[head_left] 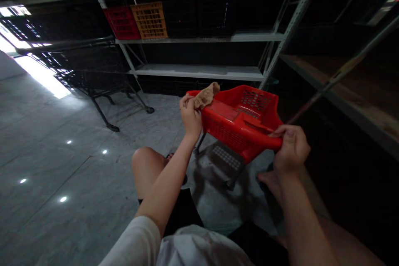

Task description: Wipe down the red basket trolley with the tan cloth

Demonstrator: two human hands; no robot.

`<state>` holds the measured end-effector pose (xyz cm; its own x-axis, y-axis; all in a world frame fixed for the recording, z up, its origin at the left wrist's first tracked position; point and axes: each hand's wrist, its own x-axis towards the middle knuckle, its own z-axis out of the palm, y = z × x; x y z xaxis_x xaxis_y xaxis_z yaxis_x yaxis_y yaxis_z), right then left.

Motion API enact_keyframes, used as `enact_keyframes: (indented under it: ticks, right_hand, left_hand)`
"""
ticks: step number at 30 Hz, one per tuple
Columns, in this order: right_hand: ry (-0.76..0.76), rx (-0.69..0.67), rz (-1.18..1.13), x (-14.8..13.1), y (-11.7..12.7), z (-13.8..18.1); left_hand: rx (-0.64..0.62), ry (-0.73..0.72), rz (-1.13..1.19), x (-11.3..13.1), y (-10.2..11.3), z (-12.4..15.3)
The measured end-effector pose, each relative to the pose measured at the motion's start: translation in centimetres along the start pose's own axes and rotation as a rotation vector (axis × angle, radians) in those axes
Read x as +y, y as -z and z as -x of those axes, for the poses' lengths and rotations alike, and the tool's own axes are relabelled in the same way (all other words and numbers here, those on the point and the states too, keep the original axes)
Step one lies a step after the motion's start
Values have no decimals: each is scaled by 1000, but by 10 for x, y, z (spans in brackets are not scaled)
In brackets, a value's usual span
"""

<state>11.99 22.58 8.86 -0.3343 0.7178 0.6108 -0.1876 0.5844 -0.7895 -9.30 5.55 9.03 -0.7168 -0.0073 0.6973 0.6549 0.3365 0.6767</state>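
Steadying a red cart (222, 131) between both hands, directly in front of the person's body, knees bent to either side. The cart stands on the floor (93, 174), the near edge of its basket toward the person.

Left hand (190, 119): closed on a tan cloth (207, 96), which lies bunched over the left end of the near edge. Right hand (293, 149): wrapped around the right end of that edge, thumb on top; the undersides of its fingers are hidden, so cannot tell how deep the hold goes.

Around: a rack (199, 70) behind, with a red crate (122, 23) and a yellow crate (150, 20) on one level; a black cart (84, 66) off to the left, well apart.

Risks, as judged: the red cart has wheels (230, 184), so a firm push with the left hand could roll or swing it if the right grip loosens. A foot (269, 181) lies near the wheels and could be bumped. The cloth is bunched, with one end sticking up loose; it could slip off the smooth plastic, leaving bare fingers on the edge. Poor light could hide missed spots.
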Motion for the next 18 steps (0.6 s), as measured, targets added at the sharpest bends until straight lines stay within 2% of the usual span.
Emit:
enact_keyframes:
  ticks: [2,5,7,9,11,13,16,18]
  right_hand:
    - [10,-27,7,-1,-4,3]
    - [45,-61,35,-7,-9,7]
    - [61,-36,48,-10,-10,10]
    - [62,41,12,-10,-11,14]
    - [40,106,-110,-6,-11,20]
    - [0,99,-268,-1,-8,26]
    - [-37,37,-429,4,-6,33]
    - [-74,57,-496,2,-10,36]
  left_hand:
    - [-62,-42,83,17,-3,6]
    - [-218,-186,209,64,-7,45]
    - [-319,-316,251,95,-7,76]
    - [-398,-415,235,114,-3,95]
    - [-455,-475,173,117,2,94]
    - [-473,-527,93,105,8,77]
    - [-401,-524,-39,83,15,44]
    - [-359,-465,-94,82,18,34]
